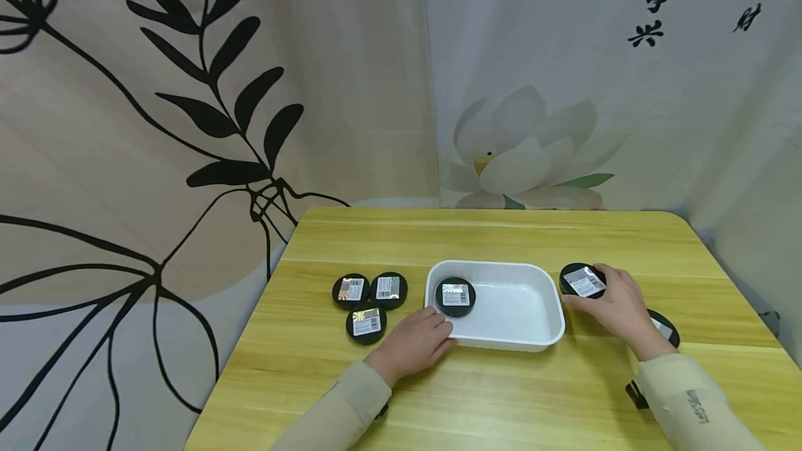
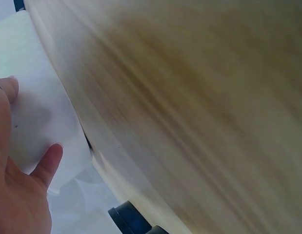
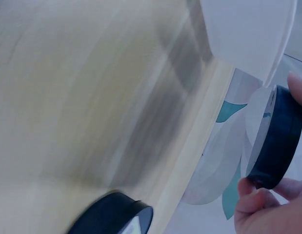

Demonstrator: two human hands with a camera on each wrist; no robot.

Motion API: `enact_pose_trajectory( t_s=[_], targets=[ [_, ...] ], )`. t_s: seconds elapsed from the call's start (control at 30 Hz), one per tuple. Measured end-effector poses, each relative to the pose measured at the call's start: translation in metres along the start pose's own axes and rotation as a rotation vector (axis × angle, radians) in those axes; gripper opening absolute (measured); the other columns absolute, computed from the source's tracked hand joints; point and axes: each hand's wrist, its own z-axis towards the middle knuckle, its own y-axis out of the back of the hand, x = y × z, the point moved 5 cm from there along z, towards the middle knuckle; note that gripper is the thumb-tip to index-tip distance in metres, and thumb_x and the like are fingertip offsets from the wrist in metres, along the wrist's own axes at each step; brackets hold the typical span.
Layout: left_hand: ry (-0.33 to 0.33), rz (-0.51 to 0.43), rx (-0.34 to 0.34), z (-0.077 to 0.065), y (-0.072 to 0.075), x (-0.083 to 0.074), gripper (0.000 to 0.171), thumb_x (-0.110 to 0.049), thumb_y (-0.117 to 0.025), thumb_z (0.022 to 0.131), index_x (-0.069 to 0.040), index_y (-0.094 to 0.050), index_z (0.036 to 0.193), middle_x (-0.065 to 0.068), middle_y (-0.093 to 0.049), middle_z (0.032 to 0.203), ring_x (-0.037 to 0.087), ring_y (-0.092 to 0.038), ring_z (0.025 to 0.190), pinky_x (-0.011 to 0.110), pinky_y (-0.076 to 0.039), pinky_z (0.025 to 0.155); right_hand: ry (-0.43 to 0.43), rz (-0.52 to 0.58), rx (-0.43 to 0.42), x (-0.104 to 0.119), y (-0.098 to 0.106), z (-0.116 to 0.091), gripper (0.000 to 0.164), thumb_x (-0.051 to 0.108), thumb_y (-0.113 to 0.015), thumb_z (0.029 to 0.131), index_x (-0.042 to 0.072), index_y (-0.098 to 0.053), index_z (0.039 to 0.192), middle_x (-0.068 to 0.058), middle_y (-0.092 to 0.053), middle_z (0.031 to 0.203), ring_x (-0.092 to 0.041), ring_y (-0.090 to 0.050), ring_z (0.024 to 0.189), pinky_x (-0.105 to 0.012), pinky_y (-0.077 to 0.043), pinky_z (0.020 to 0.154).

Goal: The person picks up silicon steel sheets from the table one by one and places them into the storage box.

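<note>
Nearest: pale sleeves (image 1: 695, 395) are covering both forearms, reaching over the wooden table (image 1: 501, 409). Left hand (image 1: 413, 344) is resting at the near-left corner of the white tray (image 1: 514, 301); left wrist view is showing its fingers spreading wide, touching the outer wall. One loose container (image 1: 667, 328) is sitting on the table, partly hidden behind the right wrist. Right hand (image 1: 617, 303) is pinching a black round container (image 1: 583, 281), thumb and fingers pressing opposite edges, label facing up; it is hanging above the tabletop, just right of the tray. Another container (image 1: 456, 297) is lying flat inside the tray, left end, label up. Further left, three more containers (image 1: 367, 323) are clustering on the table, one nearer, two behind, all showing barcode labels. Past the table's far edge, a curtain (image 1: 363, 89) is hanging, carrying black leaves (image 1: 203, 117), a pale lotus (image 1: 526, 165) and dark characters (image 1: 645, 34).
</note>
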Motion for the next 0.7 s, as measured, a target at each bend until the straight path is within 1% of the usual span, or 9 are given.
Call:
enact_pose_trajectory(
  t_s=[0.27,0.5,0.7],
  targets=[
    [-0.012,0.017,-0.004,0.0,0.0,0.0,0.023,-0.041,-0.04,0.096,-0.022,-0.051,0.086,-0.01,-0.05,0.087,0.009,-0.042,0.084,0.026,-0.041,0.079,0.04,-0.019,-0.011,0.015,0.002,0.0,0.109,0.061,-0.071,0.065,-0.01,-0.026,0.135,-0.037,-0.028,0.127,-0.052,-0.026,0.114,-0.065,-0.031,0.083],
    [-0.022,0.023,-0.021,0.001,0.002,-0.001,0.022,-0.04,-0.043,0.095,-0.022,-0.052,0.085,-0.01,-0.051,0.086,0.009,-0.044,0.083,0.025,-0.041,0.078,0.034,-0.012,0.006,0.022,-0.004,0.002,0.11,0.061,-0.072,0.064,-0.009,-0.026,0.136,-0.037,-0.025,0.13,-0.053,-0.024,0.117,-0.067,-0.028,0.086],
    [-0.026,0.03,-0.024,0.001,0.001,0.0,0.023,-0.041,-0.042,0.095,-0.022,-0.052,0.085,-0.01,-0.051,0.085,0.009,-0.044,0.083,0.025,-0.041,0.078,0.043,-0.011,0.012,0.028,-0.007,0.003,0.11,0.061,-0.071,0.064,-0.009,-0.026,0.136,-0.037,-0.026,0.131,-0.052,-0.025,0.117,-0.067,-0.029,0.086]
  ],
)
